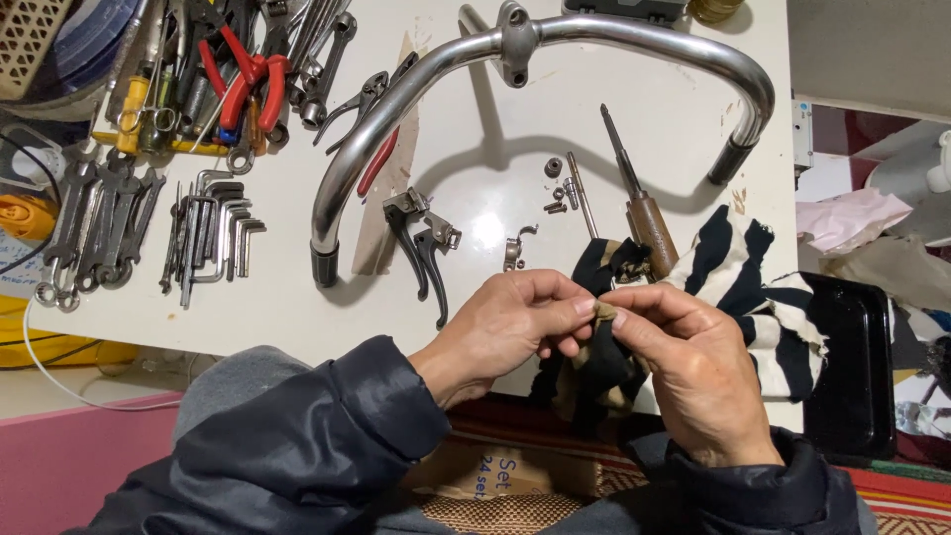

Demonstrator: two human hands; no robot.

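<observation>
My left hand [515, 322] and my right hand [684, 357] meet over the near edge of a white table [277, 297]. Between their fingertips they pinch a fold of a black-and-cream striped rag [738, 267], which drapes over the table edge; whatever small piece is wrapped in the fold is hidden. Just beyond the hands lie a wooden-handled screwdriver [649, 223], a small metal clamp [515, 246], loose bolts and nuts [560, 188] and two dark brake levers [421, 243]. A chrome bicycle handlebar [416, 84] arches across the table further off.
Wrenches [94, 223] and hex keys [213, 233] lie in rows at the left, with pliers [243, 79] behind them. A black tray [852, 357] sits at the right edge. A cardboard box [495, 471] rests below, by my lap.
</observation>
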